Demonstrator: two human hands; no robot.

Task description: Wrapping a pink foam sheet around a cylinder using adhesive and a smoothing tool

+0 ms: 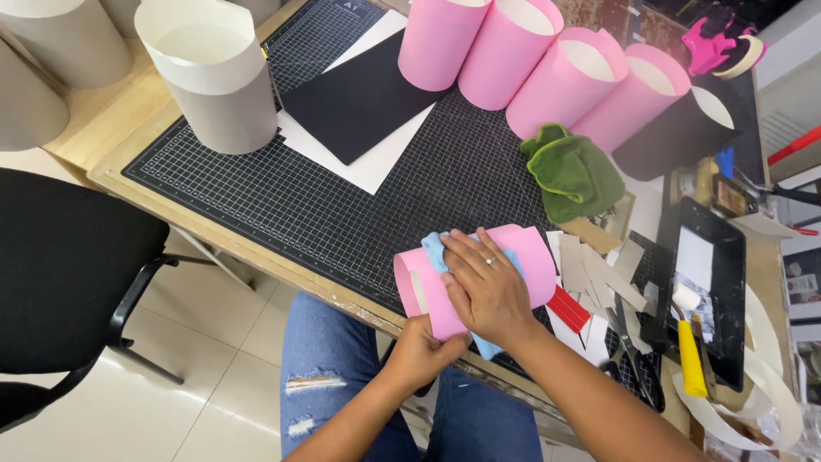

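Pressing a blue cloth (pixel 438 248) flat-palmed onto the pink paper cylinder (pixel 475 278) at the bench (pixel 256 252) edge, the right hand (pixel 487 287) rests spread while the left hand (pixel 421 351) clamps its near rim; light and crushable, it seems best gripped gently at the rim.

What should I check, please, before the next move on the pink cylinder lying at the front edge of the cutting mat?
1. Right hand flat on the blue cloth over the pink cylinder: ok.
2. Left hand steadying the cylinder's near end: ok.
3. Cylinder fully supported by the cutting mat: not ok; it overhangs the table edge.
4. Seam closed under the cloth: cannot tell; hidden.
5. Card scraps apart from the cylinder: not ok; they lie right beside it.
6. Green cloth apart from the cylinder: ok.
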